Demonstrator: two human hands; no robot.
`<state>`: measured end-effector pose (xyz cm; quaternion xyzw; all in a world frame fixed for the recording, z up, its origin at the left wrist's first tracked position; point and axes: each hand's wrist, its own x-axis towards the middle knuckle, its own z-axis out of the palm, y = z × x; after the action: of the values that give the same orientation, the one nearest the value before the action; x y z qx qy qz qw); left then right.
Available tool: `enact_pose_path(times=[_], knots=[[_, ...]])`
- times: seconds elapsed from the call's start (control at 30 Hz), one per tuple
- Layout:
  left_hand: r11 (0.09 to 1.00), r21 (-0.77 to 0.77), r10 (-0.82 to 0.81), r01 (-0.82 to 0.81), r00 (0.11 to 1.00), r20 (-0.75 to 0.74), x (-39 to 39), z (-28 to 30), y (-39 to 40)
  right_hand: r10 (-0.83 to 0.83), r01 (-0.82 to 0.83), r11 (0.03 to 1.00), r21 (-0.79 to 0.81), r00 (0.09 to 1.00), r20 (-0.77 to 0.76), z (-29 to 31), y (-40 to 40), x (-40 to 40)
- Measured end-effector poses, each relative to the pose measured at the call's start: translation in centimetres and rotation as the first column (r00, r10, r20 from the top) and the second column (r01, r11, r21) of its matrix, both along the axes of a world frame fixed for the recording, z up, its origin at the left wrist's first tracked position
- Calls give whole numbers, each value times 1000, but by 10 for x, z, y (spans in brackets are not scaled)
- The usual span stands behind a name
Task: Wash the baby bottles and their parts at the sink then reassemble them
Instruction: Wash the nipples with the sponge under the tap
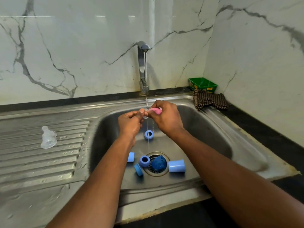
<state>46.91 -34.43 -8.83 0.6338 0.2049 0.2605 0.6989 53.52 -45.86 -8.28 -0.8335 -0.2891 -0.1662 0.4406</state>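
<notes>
A steel sink holds blue bottle parts around its drain; a clear teat lies on the ribbed drainboard, a checked cloth at the corner.

A single wide-angle camera sits at the person's head, looking forward and steeply down over a steel sink, whose basin fills the middle of the frame with the tap straight ahead against the marble wall. It stands close: both forearms enter from the bottom edge and meet under the tap, left hand and right hand near the centre. The wide lens bends the edges, taking in the ribbed drainboard on the left and the corner with a green box and checked cloth on the right.
</notes>
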Motion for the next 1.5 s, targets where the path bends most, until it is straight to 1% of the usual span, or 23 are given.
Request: enact_pose_path(times=[0.07, 0.13, 0.17, 0.23, 0.3, 0.33, 0.37, 0.47, 0.53, 0.6, 0.67, 0.7, 0.73, 0.77, 0.8, 0.83, 0.9, 1.03, 1.17, 1.23, 1.33, 1.4, 1.5], knots=[[999, 26, 26, -26, 1000, 4, 3, -1, 1, -36, 37, 999, 19, 998, -47, 0, 2, 5], [997, 54, 49, -50, 999, 15, 6, -4, 0, -34, 41, 997, 66, 993, -109, -4, 1, 9], [996, 64, 53, -55, 998, 23, 8, -5, -1, -9, 23, 994, 108, 992, -129, -7, 0, 10], [996, 75, 34, -37, 999, 32, 12, -6, -2, 94, -63, 981, 183, 981, -171, -11, -1, 12], [994, 105, 2, -6, 999, 38, 13, -7, -2, 178, -147, 977, 157, 962, -207, -14, 1, 11], [992, 128, -12, 6, 999, 41, 13, -7, -1, 181, -159, 980, 122, 962, -202, -15, 3, 10], [988, 156, -19, 13, 999, 42, 13, -8, 0, 159, -144, 986, 88, 968, -195, -18, 4, 10], [965, 261, -23, 9, 999, 48, 12, -8, 1, 30, -28, 1000, 11, 990, -136, -16, 5, 14], [958, 287, -8, -7, 999, 51, 14, -9, 2, -52, 55, 998, 21, 991, -124, -15, 3, 17], [959, 284, 1, -17, 998, 57, 14, -11, 3, -90, 102, 992, 74, 984, -154, -14, -2, 18], [955, 297, -1, -15, 998, 55, 16, -9, 4, -41, 73, 984, 160, 979, -198, -12, -3, 19], [954, 299, 8, -22, 999, 50, 15, -12, 4, 16, 39, 978, 204, 965, -260, -14, -1, 18], [955, 296, 13, -32, 998, 64, 15, -10, 4, 82, 8, 966, 260, 939, -334, -12, 1, 18], [957, 288, 10, -31, 997, 74, 15, -11, 4, 151, -17, 953, 303, 894, -422, -11, 2, 18], [959, 283, -5, -16, 997, 75, 13, -13, 3, 206, -39, 946, 323, 840, -502, -12, 1, 15], [955, 297, -36, 11, 996, 77, 12, -11, 1, 242, -76, 947, 313, 809, -536, -10, 2, 13], [953, 299, -66, 47, 996, 55, 13, -14, 0, 277, -123, 948, 295, 777, -565, -13, 2, 12], [961, 264, -107, 83, 991, 79, 9, -7, 0, 283, -100, 940, 327, 764, -580, -9, 2, 12], [924, 353, -166, 149, 986, 18, 10, -12, 1, 363, -129, 909, 396, 714, -599, -9, -2, 10], [908, 385, -172, 164, 985, -14, 10, -13, 4, 352, -107, 909, 403, 715, -604, -7, -2, 10], [896, 407, -179, 176, 983, -30, 14, -14, 4, 258, -18, 923, 384, 769, -585, -7, 0, 12], [906, 391, -167, 161, 986, -20, 17, -15, 4, 216, 53, 906, 420, 795, -567, -7, 0, 14], [929, 341, -150, 143, 989, -7, 17, -14, 4, 154, 148, 880, 450, 809, -567, -9, -4, 18]])
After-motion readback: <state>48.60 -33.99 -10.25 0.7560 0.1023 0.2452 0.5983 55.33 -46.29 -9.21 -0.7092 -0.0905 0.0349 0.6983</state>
